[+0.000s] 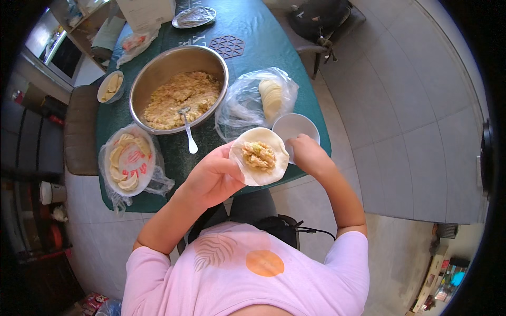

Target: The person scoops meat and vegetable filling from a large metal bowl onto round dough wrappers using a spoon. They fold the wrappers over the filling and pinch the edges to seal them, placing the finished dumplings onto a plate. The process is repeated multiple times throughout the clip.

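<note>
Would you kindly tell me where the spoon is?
In the head view, left of centre: the spoon rests in the filling inside the steel bowl, its white handle crossing the near rim.

a dark trivet [227, 47] and white box [146, 13]; a brown chair [83, 129] leftward.

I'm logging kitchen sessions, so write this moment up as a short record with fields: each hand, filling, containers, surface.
Left hand: holding a round wrapper, unfolded
On the wrapper: a mound of filling
Right hand: at the white bowl; contents unclear
Main container: steel basin with filling mixture and a spoon
Wrapper supply: stack of wrappers in a clear plastic bag
Finished pieces: folded dumplings on a plate, left of the basin
Surface: green-covered table
</note>
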